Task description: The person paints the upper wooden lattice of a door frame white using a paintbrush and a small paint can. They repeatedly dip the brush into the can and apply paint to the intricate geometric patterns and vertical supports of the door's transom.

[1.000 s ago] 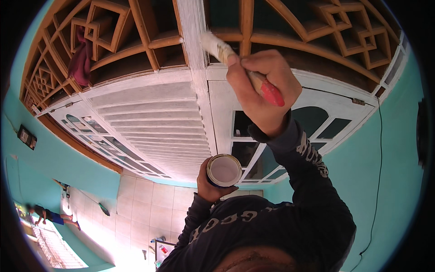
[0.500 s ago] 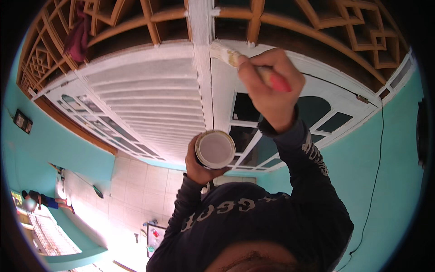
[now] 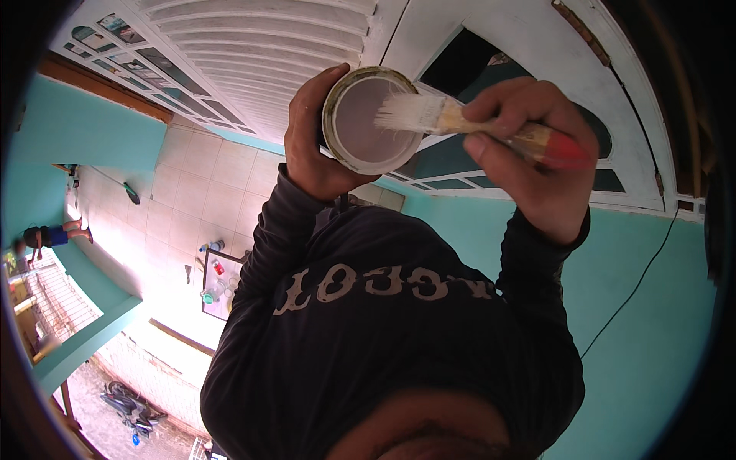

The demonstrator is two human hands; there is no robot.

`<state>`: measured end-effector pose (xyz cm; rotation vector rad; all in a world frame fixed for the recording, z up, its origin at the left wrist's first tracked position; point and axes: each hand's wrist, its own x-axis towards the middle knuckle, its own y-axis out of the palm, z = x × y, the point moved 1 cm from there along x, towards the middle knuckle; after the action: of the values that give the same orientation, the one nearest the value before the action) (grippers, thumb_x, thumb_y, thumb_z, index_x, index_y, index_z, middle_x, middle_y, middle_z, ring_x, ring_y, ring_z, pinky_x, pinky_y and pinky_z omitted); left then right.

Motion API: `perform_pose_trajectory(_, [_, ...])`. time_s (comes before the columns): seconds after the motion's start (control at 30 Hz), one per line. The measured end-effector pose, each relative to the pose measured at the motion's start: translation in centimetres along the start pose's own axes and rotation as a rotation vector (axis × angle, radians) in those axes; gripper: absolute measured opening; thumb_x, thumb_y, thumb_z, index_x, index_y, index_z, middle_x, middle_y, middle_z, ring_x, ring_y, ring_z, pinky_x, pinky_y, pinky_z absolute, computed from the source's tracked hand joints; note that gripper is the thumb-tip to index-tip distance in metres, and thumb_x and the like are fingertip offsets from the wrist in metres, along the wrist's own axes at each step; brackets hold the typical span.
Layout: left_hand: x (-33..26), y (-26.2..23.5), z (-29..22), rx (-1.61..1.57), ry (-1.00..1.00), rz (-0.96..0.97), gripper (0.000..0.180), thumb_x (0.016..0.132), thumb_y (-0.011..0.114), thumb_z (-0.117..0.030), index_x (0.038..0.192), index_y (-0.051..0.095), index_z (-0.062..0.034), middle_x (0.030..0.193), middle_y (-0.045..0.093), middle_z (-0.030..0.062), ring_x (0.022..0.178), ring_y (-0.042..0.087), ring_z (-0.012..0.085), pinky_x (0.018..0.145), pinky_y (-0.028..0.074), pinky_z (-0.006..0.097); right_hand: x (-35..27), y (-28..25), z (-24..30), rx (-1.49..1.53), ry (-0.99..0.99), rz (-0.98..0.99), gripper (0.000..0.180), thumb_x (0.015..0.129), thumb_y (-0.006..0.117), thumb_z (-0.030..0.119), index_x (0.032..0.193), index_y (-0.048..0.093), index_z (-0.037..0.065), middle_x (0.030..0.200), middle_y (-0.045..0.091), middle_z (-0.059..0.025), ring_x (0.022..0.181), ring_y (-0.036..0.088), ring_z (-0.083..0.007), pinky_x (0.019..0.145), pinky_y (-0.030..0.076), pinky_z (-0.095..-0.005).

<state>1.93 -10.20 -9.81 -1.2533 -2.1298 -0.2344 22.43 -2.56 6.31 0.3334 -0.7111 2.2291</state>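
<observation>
Far left, low down, a tiled floor [image 3: 192, 192] stretches away, with a small tray of bottles [image 3: 218, 280] near its lower edge and another person [image 3: 50, 234] standing at its far left edge beside a turquoise wall [image 3: 84, 130]. A motorbike [image 3: 130, 406] is parked below, past a low ledge.

The left hand [image 3: 314, 142] comes up on a dark long sleeve [image 3: 264, 261]. Its fingers are wrapped round the side of a round paint tin [image 3: 368, 119], which it holds tilted so the open mouth faces the camera; the inside is coated in pale paint. The tin sits in front of a white louvred door [image 3: 261, 54].

Across the tin's right rim lie the white bristles of a paintbrush [image 3: 460, 123], its wooden handle running right to a red end. The bristle tips reach over the tin's mouth; whether they touch the paint inside cannot be told.

The right hand [image 3: 537, 161] has its fingers closed tight round the brush handle, thumb underneath. Behind it is a white door frame with dark glass panes [image 3: 537, 46], and to the right a turquoise wall with a thin black cable [image 3: 636, 284] running down it.
</observation>
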Motion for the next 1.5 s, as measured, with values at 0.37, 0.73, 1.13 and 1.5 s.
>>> perform_pose_trajectory(0.37, [-1.8, 0.8, 0.0, -0.127, -0.076, -0.008, 0.117, 0.051, 0.103, -0.019, 0.148, 0.041, -0.0007, 0.140, 0.058, 0.0174, 0.124, 0.064, 0.0290, 0.104, 0.054, 0.039, -0.9, 4.1, -3.5, -0.369, -0.173, 0.160, 0.024, 0.079, 0.077, 0.004, 0.098, 0.064, 0.009, 0.085, 0.064, -0.0046, 0.076, 0.063, -0.0258, 0.066, 0.051, -0.0360])
perform_pose_trajectory(0.73, [-1.7, 0.9, -0.2, -0.060, -0.060, -0.018, 0.114, 0.055, 0.102, -0.023, 0.148, 0.041, 0.0006, 0.141, 0.057, 0.0205, 0.124, 0.064, 0.0321, 0.103, 0.054, 0.041, 0.0, 5.6, -5.1, -0.601, -0.471, 0.131, 0.017, 0.078, 0.073, 0.011, 0.092, 0.063, 0.014, 0.086, 0.063, 0.0023, 0.082, 0.055, -0.0210, 0.073, 0.045, -0.0363])
perform_pose_trajectory(1.13, [-0.9, 1.2, -0.9, -0.129, -0.020, -0.031, 0.110, 0.057, 0.102, -0.025, 0.146, 0.043, 0.0003, 0.138, 0.060, 0.0177, 0.123, 0.064, 0.0301, 0.102, 0.054, 0.040, -1.9, 4.1, -3.0, -0.711, -0.447, 0.145, 0.026, 0.078, 0.073, 0.019, 0.103, 0.067, 0.014, 0.100, 0.068, 0.0009, 0.080, 0.057, -0.0177, 0.069, 0.041, -0.0337])
perform_pose_trajectory(1.5, [-0.4, 1.0, -1.3, 0.148, -0.075, -0.012, 0.105, 0.046, 0.097, -0.019, 0.139, 0.052, -0.0010, 0.133, 0.062, 0.0182, 0.122, 0.060, 0.0364, 0.107, 0.041, 0.045, -3.2, 3.6, -2.8, -0.602, -0.402, 0.075, 0.040, 0.071, 0.078, 0.006, 0.110, 0.071, 0.010, 0.101, 0.066, -0.0079, 0.078, 0.065, -0.0231, 0.065, 0.051, -0.0352])
